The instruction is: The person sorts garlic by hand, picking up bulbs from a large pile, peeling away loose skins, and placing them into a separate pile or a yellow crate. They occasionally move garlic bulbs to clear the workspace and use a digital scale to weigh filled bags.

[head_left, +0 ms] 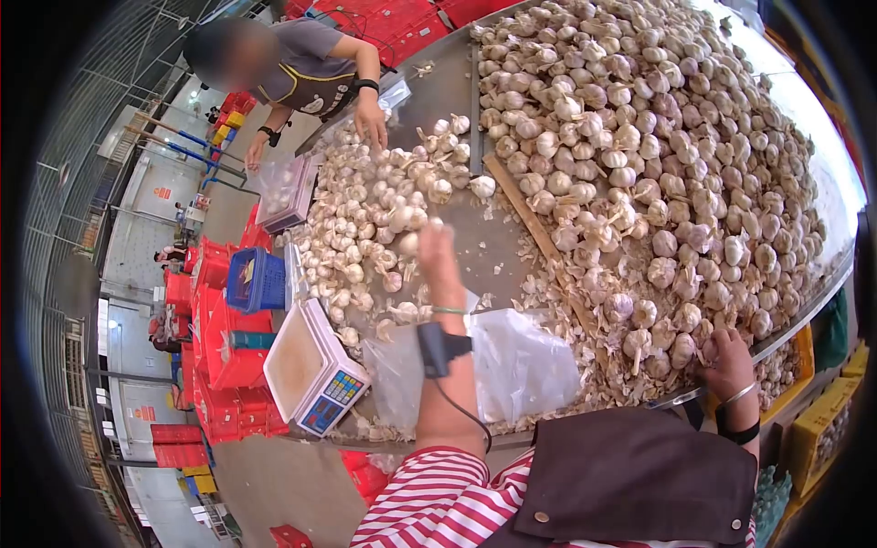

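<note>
My left hand [438, 256] reaches out over the metal table, blurred by motion, at the edge of a heap of cleaned garlic bulbs [352, 215]. One pale garlic bulb [408, 244] lies just left of its fingers. At the near right edge of the big pile of untrimmed garlic [658, 137], my right hand [730, 363] curls its fingers round a garlic bulb [708, 353], which they partly cover. Below my left forearm lies a clear plastic bag [525, 365]. Loose skins [585, 352] are scattered between the bag and the pile.
A digital scale [315, 370] stands at the table's left edge, near a blue basket [256, 279] and red crates [228, 338]. Across the table a co-worker [315, 59] reaches into the cleaned bulbs, beside a second scale [292, 192]. A wooden strip [525, 210] borders the big pile.
</note>
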The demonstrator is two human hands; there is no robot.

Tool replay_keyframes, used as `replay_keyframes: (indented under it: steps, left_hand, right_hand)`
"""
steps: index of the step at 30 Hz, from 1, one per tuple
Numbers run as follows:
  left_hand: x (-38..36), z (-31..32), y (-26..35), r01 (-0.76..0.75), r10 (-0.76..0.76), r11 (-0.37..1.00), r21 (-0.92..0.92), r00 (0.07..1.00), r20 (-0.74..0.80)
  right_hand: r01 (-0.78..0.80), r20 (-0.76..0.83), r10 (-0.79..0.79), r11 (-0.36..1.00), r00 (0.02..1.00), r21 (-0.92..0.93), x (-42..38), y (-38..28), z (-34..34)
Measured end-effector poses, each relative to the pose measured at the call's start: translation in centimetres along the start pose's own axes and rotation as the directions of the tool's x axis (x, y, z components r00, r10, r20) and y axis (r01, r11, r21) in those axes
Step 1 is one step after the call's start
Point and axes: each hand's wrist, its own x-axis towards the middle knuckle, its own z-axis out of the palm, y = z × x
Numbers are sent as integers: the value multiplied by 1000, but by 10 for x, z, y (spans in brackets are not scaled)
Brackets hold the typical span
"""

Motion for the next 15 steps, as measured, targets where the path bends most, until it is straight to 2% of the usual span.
replay_keyframes:
  steps: [1,2,3,4,5,6,7,8,10,11,12,13,14,15]
  left_hand:
    - [-12,14,-14,-12,2,996,92,993,114]
    - [-30,26,-22,-81,10,971,227,955,296]
    - [-45,36,-27,-171,-8,925,339,884,467]
    - [-51,44,-33,-171,-6,926,336,884,467]
    - [-52,52,-39,-300,83,851,431,888,453]
    - [-50,57,-45,-412,172,748,520,877,448]
    - [-32,57,-55,-511,319,655,556,854,410]
    - [-10,55,-61,-513,364,599,615,858,361]
    - [49,47,-68,-516,439,484,707,842,314]
    - [87,43,-85,-482,445,471,739,853,273]
    - [115,38,-82,-452,368,401,797,876,312]
    - [124,39,-61,-351,216,369,861,933,288]
    - [135,42,-56,-313,196,279,908,944,265]
    - [151,39,-61,-342,205,222,913,932,299]
  right_hand:
    - [44,-51,-44,999,998,3,1,0,3]
    - [46,-48,-46,999,998,2,1,4,4]
    - [32,-33,-32,999,999,5,1,10,5]
    - [18,-21,-18,1000,1000,7,1,16,5]
    - [19,-26,-19,1000,999,2,0,20,2]
    - [-60,4,61,973,998,221,-5,24,-7]
    - [-140,50,131,894,990,425,-8,25,-19]
    - [-223,147,169,787,975,576,-10,19,-36]
    - [-271,186,209,532,960,802,-21,14,-55]
    - [-233,133,262,400,956,886,-28,10,-56]
    - [-197,144,169,359,975,912,-33,21,-58]
    - [-119,81,168,232,982,965,-37,23,-54]
    - [-37,18,172,103,985,994,-42,24,-49]
    - [-49,34,254,54,967,997,-46,22,-45]
